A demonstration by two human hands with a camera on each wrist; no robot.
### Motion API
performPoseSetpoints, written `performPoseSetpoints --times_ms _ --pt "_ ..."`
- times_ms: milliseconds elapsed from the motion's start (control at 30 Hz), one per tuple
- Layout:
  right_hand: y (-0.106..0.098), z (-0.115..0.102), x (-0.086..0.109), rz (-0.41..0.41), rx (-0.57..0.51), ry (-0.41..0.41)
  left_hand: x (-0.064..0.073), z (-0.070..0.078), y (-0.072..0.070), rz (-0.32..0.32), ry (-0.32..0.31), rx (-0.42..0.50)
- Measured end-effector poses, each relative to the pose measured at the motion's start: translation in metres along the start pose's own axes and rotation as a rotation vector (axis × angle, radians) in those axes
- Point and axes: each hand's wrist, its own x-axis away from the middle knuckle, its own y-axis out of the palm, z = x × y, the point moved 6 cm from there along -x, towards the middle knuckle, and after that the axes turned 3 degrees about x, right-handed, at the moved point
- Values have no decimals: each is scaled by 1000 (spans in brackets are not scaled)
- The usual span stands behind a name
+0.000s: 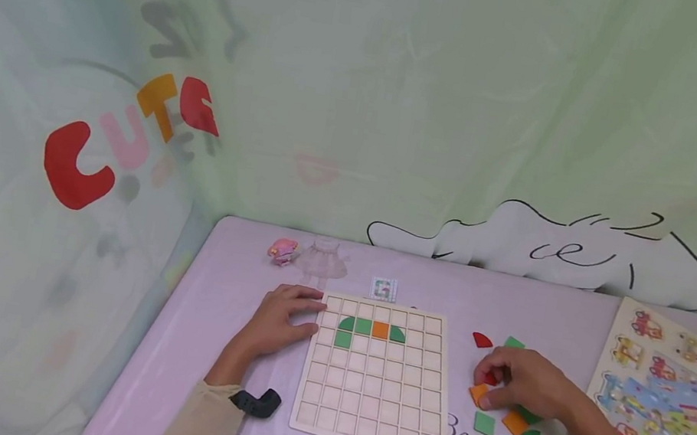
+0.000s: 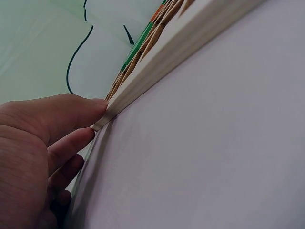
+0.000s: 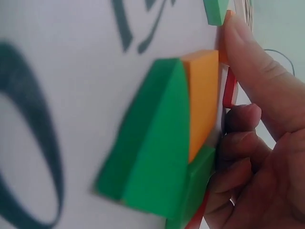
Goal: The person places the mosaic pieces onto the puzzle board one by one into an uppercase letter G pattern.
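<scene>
A wooden grid board [image 1: 377, 391] lies on the table, with green and orange tiles set in its upper cells. My left hand [image 1: 286, 319] rests at the board's left edge, thumb and fingertips against the rim; the left wrist view shows the thumb [image 2: 78, 112] right at that edge. Over the loose tiles to the right, my right hand [image 1: 526, 379] has thumb and forefinger at an orange tile [image 1: 477, 393]. A red tile [image 3: 229, 88] lies under its curled fingers. Close by are a dark green quarter-round tile [image 3: 152, 138] and another orange tile [image 1: 514, 423].
Light green tiles [image 1: 484, 423] and a red quarter-round tile [image 1: 482, 340] lie around the right hand. A small pattern card [image 1: 383, 289] sits behind the board, with a pink figurine [image 1: 282, 251] to its left. Picture puzzle boards [image 1: 680, 400] cover the table's right side.
</scene>
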Motion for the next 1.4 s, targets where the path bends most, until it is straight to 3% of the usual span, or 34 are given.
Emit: performPoseSetpoints --times_ms 633,933,1233,1400 --pt "-4 -1 -1 -74 -146 -66 1 -1 1 -5 -14 -4" --pt "-14 -33 -8 9 -129 -91 -1 -4 2 -13 -7 -9" --pt "-8 -72 -30 21 -158 -153 1 2 -1 1 5 5" --pt "0 -92 -43 6 -227 -179 1 3 -2 2 13 6"
